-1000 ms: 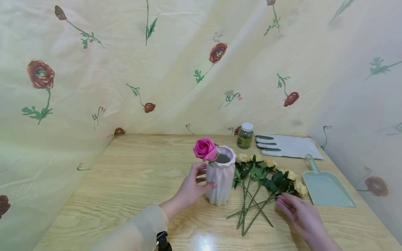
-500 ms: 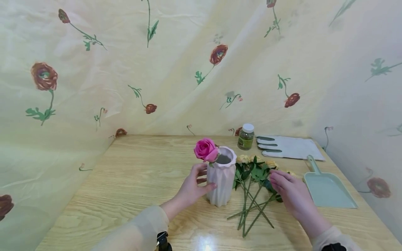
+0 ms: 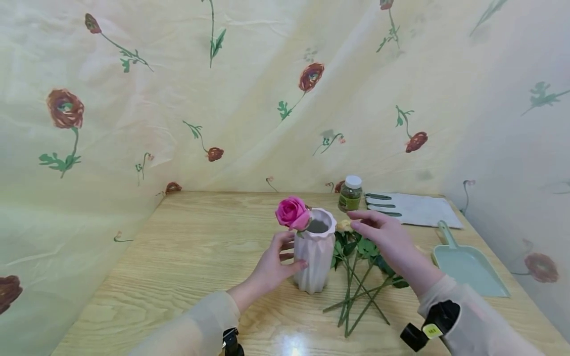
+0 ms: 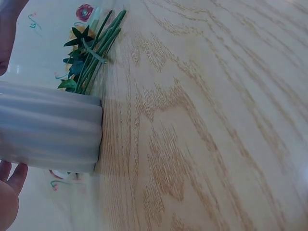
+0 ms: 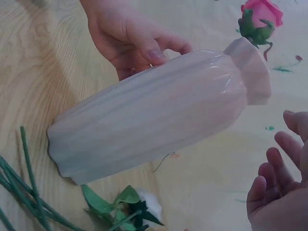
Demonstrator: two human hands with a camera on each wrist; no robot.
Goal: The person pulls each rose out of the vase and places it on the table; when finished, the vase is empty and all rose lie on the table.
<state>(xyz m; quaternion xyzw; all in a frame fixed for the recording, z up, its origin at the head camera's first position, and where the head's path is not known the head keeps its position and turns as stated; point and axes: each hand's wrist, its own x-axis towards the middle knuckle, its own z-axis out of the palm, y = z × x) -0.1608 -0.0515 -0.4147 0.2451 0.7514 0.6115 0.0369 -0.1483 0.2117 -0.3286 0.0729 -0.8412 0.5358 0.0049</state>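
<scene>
A pale pinkish-white fluted vase (image 3: 315,262) stands upright on the table. One pink rose (image 3: 292,212) sits in it, leaning over the left rim. My left hand (image 3: 269,267) holds the vase's left side, thumb at the front; the right wrist view shows this thumb against the vase (image 5: 154,115). Right of the vase, my right hand (image 3: 389,240) hovers over yellow roses (image 3: 344,226) lying on the table, mostly covering their heads from the head camera. In the right wrist view the right hand (image 5: 284,187) has loosely bent fingers, apart from the vase and holding nothing. Bare green stems (image 3: 356,296) cross toward me.
Behind the roses stands a white-lidded glass jar (image 3: 350,196). White gloves with dark green fingertips (image 3: 411,208) lie flat at the back right. A pale green dustpan (image 3: 472,269) rests near the table's right side. Flower-printed cloth (image 3: 249,99) hangs behind the wooden table (image 3: 191,237).
My right hand has moved from the lower right of the roses up and left over them, toward the vase mouth. The left hand has kept its hold on the vase.
</scene>
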